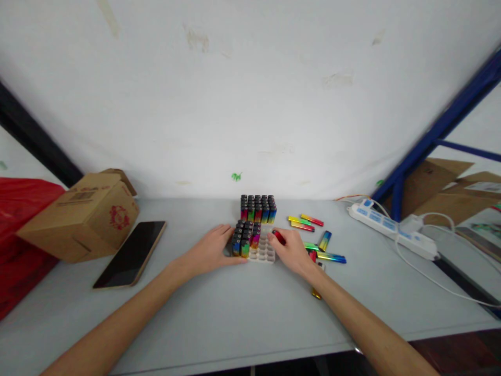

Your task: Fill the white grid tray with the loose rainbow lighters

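Note:
My left hand grips the left side of a white plastic tray, thumb along its front edge and fingers towards the back. Upright lighters with black tops and bright metallic bodies fill the tray's left part; cells on its right are bare. In my right hand a red lighter is pinched above the tray's right side, partly hidden by the fingers. Right behind the tray stands a block of several upright lighters. Loose lighters lie to the right, some partly covered by my right hand and forearm.
A dark phone or tablet and a cardboard box lie at the left, beside a red bag. A white power strip with cables is at the right, near a blue metal frame. A white wall rises behind the table.

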The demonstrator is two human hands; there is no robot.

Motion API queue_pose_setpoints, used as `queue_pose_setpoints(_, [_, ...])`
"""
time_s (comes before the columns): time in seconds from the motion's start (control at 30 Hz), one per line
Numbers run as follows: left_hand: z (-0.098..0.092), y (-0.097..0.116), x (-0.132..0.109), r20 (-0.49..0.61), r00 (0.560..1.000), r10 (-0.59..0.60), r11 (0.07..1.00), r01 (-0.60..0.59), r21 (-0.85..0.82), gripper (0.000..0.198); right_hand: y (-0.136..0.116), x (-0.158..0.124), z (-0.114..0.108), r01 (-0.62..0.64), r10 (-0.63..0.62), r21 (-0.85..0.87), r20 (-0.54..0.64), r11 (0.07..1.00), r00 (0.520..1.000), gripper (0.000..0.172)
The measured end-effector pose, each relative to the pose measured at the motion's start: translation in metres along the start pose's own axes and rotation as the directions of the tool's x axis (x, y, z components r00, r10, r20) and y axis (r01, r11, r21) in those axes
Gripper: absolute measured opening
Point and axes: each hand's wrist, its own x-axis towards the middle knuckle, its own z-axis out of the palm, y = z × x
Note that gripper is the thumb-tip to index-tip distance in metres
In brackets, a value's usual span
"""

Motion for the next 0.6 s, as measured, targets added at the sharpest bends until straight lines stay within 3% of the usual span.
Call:
queue_pose_setpoints(0.2, [0.001,-0.004,-0.002,-0.016,1.000,0.022,1.000,-0.022,0.006,0.068,0.000,0.000,-0.001,0.000,0.000,-0.032,0.014,0.999,1.000,0.041])
queue_pose_setpoints(0.43, [0.001,-0.001,0.000,-0.006,1.000,-0.013,1.000,0.013,-0.008,0.068,-0.004,-0.005,-0.003,0.052,-0.051,0.012,-0.062,0.999,0.997,0.033])
queue_pose_setpoints(0.6, [0.001,0.000,0.000,0.015,1.000,-0.008,1.000,0.008,-0.011,0.066,-0.005,-0.006,-0.011,0.143,-0.142,-0.028,0.015,0.989,0.990,0.035])
